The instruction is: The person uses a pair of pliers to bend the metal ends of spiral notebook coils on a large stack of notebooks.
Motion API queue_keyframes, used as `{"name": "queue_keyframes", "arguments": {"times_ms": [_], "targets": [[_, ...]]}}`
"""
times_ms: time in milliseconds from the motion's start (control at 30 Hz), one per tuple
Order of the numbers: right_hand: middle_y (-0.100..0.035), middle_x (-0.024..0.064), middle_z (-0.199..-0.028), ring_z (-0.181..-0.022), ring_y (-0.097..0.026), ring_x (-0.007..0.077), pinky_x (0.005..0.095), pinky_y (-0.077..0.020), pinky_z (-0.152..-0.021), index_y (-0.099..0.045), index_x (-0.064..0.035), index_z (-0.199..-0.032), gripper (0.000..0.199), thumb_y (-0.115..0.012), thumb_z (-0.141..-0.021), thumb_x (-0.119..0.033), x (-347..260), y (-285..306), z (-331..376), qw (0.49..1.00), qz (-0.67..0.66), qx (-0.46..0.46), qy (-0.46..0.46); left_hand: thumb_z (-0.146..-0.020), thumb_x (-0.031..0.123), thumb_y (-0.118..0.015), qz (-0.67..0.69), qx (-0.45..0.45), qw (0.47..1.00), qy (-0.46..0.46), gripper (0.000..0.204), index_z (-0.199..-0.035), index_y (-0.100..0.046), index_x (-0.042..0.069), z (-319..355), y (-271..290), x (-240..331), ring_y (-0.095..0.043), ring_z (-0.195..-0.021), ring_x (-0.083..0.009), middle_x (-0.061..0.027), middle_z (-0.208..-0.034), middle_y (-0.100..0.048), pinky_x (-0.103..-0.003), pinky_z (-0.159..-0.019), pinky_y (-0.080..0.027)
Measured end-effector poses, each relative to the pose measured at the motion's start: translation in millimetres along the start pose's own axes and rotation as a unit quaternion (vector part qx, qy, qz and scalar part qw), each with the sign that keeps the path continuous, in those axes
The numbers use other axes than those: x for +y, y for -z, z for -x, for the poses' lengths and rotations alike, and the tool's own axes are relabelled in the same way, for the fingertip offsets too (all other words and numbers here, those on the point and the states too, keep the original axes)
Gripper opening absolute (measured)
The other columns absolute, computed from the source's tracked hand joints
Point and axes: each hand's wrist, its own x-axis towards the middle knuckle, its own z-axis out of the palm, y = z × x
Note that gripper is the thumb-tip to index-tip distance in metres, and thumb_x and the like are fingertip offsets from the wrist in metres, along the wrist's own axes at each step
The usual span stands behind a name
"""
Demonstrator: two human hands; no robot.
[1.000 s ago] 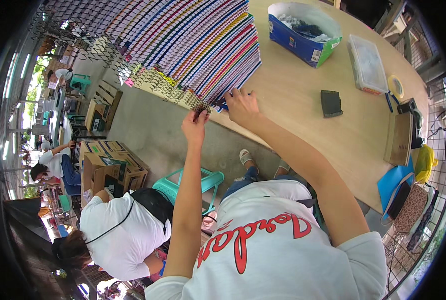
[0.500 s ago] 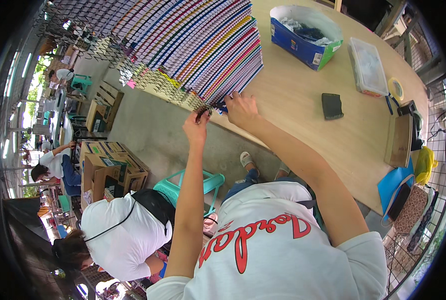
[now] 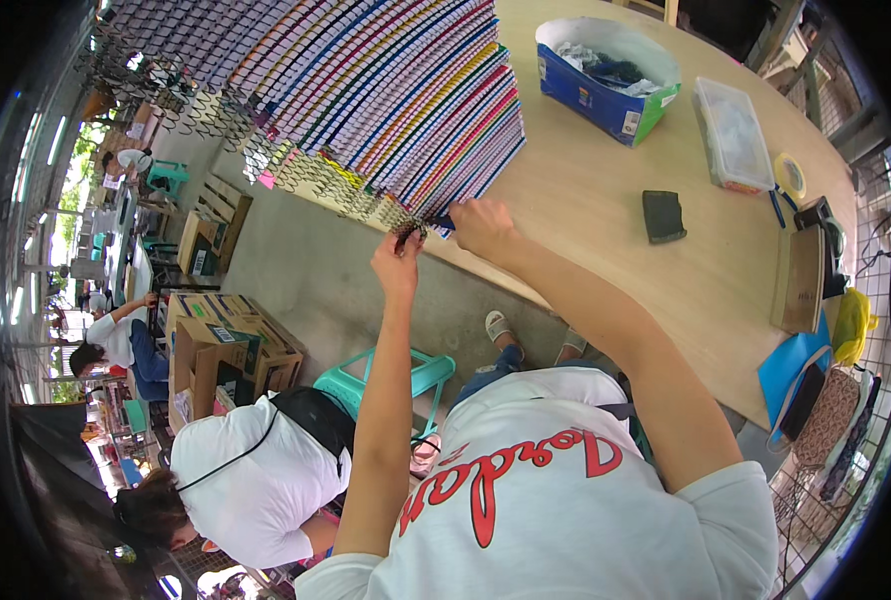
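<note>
A long row of spiral-bound notebooks (image 3: 396,110) with dark wire coils and colourful edges lies across the far left of the table. At the row's near end my left hand (image 3: 398,262) is closed on dark wire coil ends (image 3: 406,232) that stick out past the table edge. Just right of it, my right hand (image 3: 486,228) is closed round a small dark blue hand tool (image 3: 442,221) that looks like pliers. The tool's tip points at the coils beside my left fingers; its jaws are too small to make out.
On the wooden table (image 3: 596,250) are a blue-green box (image 3: 606,108) of scraps, a clear plastic container (image 3: 734,135), a black block (image 3: 664,216), a tape roll (image 3: 791,175) and blue-handled pliers (image 3: 781,205). A teal stool (image 3: 421,375) and a seated co-worker (image 3: 256,480) are close on my left.
My right fingers have closed further round the tool, and the hand has shifted slightly. My left hand keeps its pinch at the coil ends. The view has tilted a little.
</note>
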Motion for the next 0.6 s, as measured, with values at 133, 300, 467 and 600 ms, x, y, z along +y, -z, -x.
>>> {"name": "queue_keyframes", "arguments": {"times_ms": [133, 300, 467, 600], "targets": [[-0.067, 0.0140, -0.096, -0.091, -0.066, 0.0323, 0.0494, -0.0523, -0.072, -0.063, -0.0052, -0.101, 0.023, -0.061, -0.081, -0.016, 2, -5, 13, 0.998, 0.022, 0.058, 0.004, -0.087, 0.004, -0.067, 0.021, 0.002, 1.000, 0.010, 0.018, -0.097, -0.064, -0.010, 2, 6, -1, -0.069, -0.072, -0.0157, -0.0121, -0.087, -0.070, -0.028, -0.067, -0.059], [-0.060, 0.0138, -0.105, -0.103, -0.060, 0.0337, 0.0569, -0.0471, -0.080, -0.061, -0.0075, -0.110, 0.044, -0.072, -0.079, -0.035, 3, -9, 10, 0.990, 0.075, 0.123, 0.002, -0.088, 0.001, -0.065, -0.017, -0.022, 1.000, 0.008, 0.017, -0.103, -0.064, -0.008, 2, 6, 11, -0.065, -0.075, -0.0127, -0.0089, -0.089, -0.068, -0.028, -0.070, -0.059], [-0.061, 0.0118, -0.106, -0.102, -0.061, 0.0328, 0.0582, -0.0464, -0.082, -0.061, -0.0097, -0.112, 0.047, -0.073, -0.078, -0.040, -2, -16, 6, 0.988, 0.080, 0.132, -0.006, -0.089, 0.001, -0.065, -0.056, -0.024, 0.998, 0.011, 0.018, -0.105, -0.064, -0.007, 1, 8, 10, -0.066, -0.077, -0.0126, -0.0085, -0.090, -0.068, -0.028, -0.071, -0.059], [-0.061, 0.0117, -0.106, -0.100, -0.062, 0.0322, 0.0581, -0.0470, -0.080, -0.061, -0.0103, -0.111, 0.046, -0.073, -0.078, -0.039, -2, -13, 9, 0.988, 0.080, 0.134, -0.010, -0.087, 0.007, -0.067, -0.024, -0.003, 0.999, -0.020, 0.016, -0.099, -0.066, -0.005, 1, 7, 8, -0.069, -0.071, -0.0123, -0.0091, -0.081, -0.071, -0.027, -0.066, -0.055]]}}
